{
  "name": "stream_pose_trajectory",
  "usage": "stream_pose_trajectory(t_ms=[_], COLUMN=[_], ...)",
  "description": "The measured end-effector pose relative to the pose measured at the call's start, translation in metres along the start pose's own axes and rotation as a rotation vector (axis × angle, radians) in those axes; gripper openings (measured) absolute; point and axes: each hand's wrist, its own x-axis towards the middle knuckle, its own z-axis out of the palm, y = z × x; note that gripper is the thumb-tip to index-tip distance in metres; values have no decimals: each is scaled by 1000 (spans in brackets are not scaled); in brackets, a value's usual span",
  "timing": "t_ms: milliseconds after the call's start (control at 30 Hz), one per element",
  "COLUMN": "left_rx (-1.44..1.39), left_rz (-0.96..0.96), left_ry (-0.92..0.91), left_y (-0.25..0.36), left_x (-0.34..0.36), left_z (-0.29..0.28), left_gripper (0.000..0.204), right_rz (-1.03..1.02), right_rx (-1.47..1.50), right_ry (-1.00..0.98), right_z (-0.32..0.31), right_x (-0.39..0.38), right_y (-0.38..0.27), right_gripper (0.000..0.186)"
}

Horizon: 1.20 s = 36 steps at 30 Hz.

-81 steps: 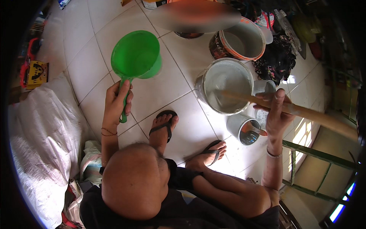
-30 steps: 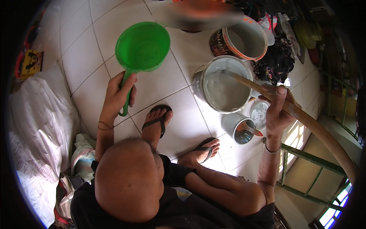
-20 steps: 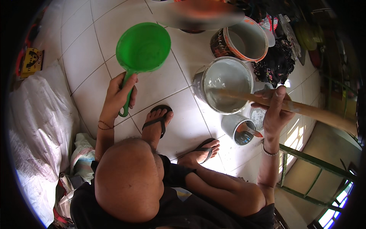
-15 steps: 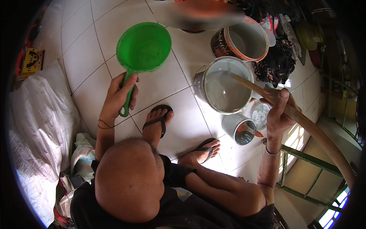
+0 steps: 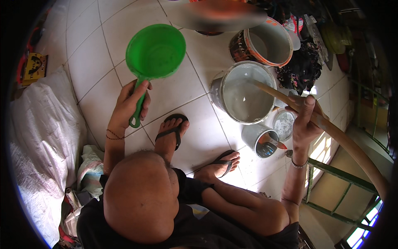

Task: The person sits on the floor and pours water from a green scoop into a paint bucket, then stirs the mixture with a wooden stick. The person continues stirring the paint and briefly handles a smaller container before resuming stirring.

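My left hand (image 5: 129, 101) is closed round the handle of a green plastic dipper (image 5: 154, 52), held over the tiles above my sandalled foot; the dipper looks empty. My right hand (image 5: 306, 118) grips a long wooden stick (image 5: 350, 147). The stick's upper end reaches into a white bucket (image 5: 219, 93) of pale grey liquid. Just below that bucket stands a small metal can (image 5: 249, 137) with an orange-handled tool in it, beside a round, white-smeared lid or container (image 5: 283, 123).
An orange-rimmed bucket (image 5: 237, 45) stands behind the white one, with dark floral cloth (image 5: 297, 70) at its right. White woven sacks (image 5: 41, 137) lie on the left. A green metal frame (image 5: 340, 178) is at lower right. A blurred object crosses the top.
The stick in my right hand has swung back and forth in the bucket, flatter at moments, now slanting more steeply. My left hand and the dipper have barely moved lately.
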Motion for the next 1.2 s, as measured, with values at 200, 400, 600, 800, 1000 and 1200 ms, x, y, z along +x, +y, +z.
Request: stream_pose_trajectory(t_ms=[200,400,600,800,1000,1200], left_rx=[-43,-96,-65,-63,-49,-21], left_rz=[-3,-13,-9,1,6,3], left_ry=[-41,-101,-89,-91,-68,-34], left_y=[-3,0,-1,0,0,3], left_x=[-2,1,-1,0,-2,-3], left_z=[-5,0,-2,0,1,3], left_gripper=[40,41,40,40,39,39], right_rz=[275,58,214,268,91,300], right_rx=[31,153,-103,246,-1,161], right_ry=[-121,-9,-81,-31,-10,-71], right_z=[-11,-2,-14,4,-9,-8], right_x=[-6,-7,-5,-12,-3,-9], right_y=[-29,1,-22,-18,0,-23], right_gripper=[50,53,53,52,51,50])
